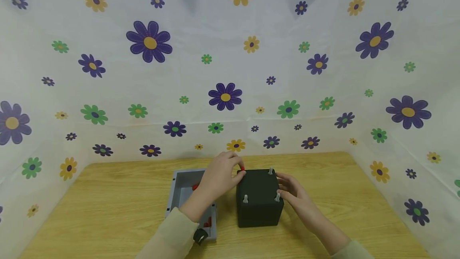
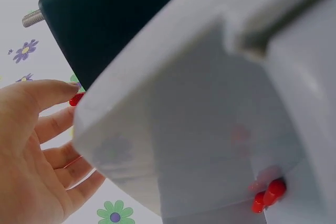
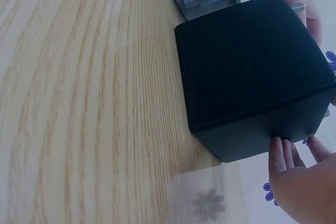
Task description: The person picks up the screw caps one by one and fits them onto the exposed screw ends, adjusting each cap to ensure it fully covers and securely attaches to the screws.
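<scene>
A black box [image 1: 258, 189] sits on the wooden table, with threaded metal posts standing up from its top. Posts show at the back right corner [image 1: 271, 170], the front left [image 1: 246, 198] and the front right [image 1: 278, 197]. My left hand [image 1: 218, 176] pinches a small red cap [image 1: 242, 168] between thumb and index finger at the far left corner of the box top; the post there is hidden. With straight fingers against the right side of the box, my right hand [image 1: 297, 196] steadies it, thumb close to the front right post.
Just left of the box stands a grey plastic bin [image 1: 171, 189], partly under my left forearm. Several red caps [image 2: 274, 191] lie inside it. A flower-patterned curtain [image 1: 201, 127] surrounds the back and sides of the wooden table [image 1: 118, 211].
</scene>
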